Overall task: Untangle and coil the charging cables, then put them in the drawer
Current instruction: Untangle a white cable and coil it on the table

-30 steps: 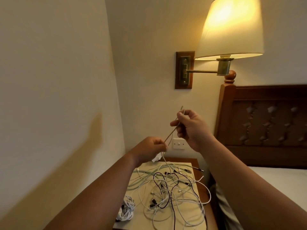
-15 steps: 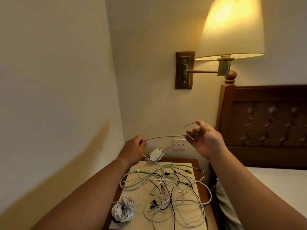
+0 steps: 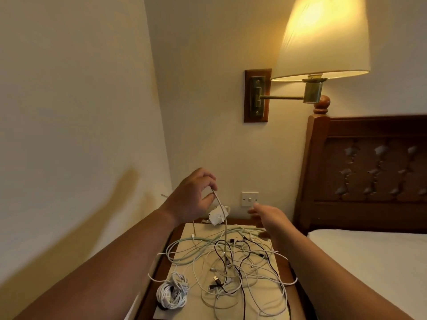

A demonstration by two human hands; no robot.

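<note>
— What has the left hand (image 3: 196, 195) got hold of?

— A beige cable (image 3: 226, 236). The hand is at the middle of the frame, with thumb and curled fingertips pinching the cable's top end. The cable hangs straight down from there into the tangle of cables (image 3: 231, 266).

— And the right hand (image 3: 268, 218)?

— Just right of centre, a little blurred, with fingers stretched out flat and nothing in them. It is above the far edge of the tangle.

— Where is the tangle?

— In the lower middle, white, pale green and black cables are spread loose over a cream sheet (image 3: 184, 234) on the wooden nightstand (image 3: 161, 269). A coiled white cable (image 3: 172, 294) lies at the sheet's lower left, just beside the tangle. A white plug (image 3: 215, 217) sits at the far edge, below the left hand.
</note>
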